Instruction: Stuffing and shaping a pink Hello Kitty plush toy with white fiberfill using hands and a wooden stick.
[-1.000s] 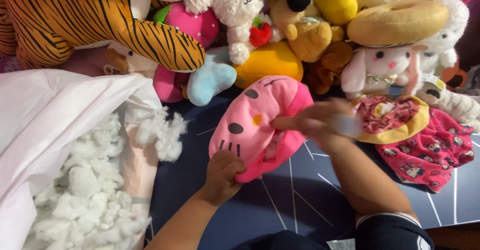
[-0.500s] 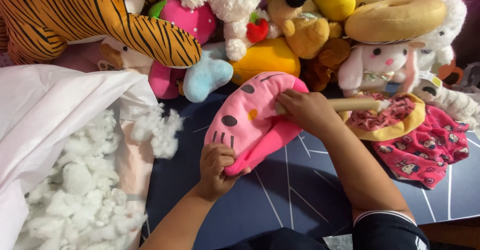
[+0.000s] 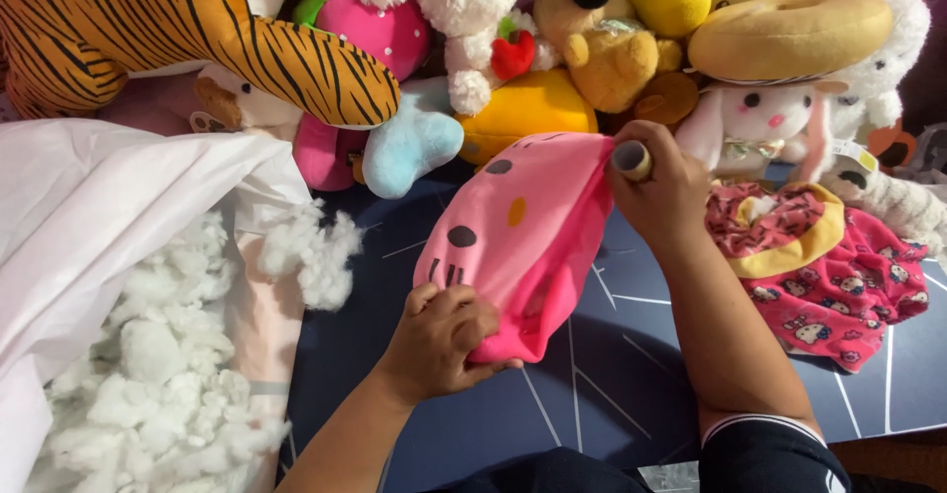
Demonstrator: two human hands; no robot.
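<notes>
A limp pink plush head cover with black eyes and a yellow nose lies on the dark blue mat. My left hand pinches its lower edge near me. At the cover's far right edge, my right hand grips a wooden stick whose round end points up toward the camera. The stick's lower part is hidden by my fingers and the fabric.
A white bag full of white stuffing lies at the left. A pile of plush toys runs along the back, with a striped tiger and a white bunny. An unstuffed pink patterned cover lies at the right.
My right hand has turned the stick from lying sideways to standing end-up at the cover's edge. The cover now lies flatter and more spread out. My left hand has stayed on the lower edge.
</notes>
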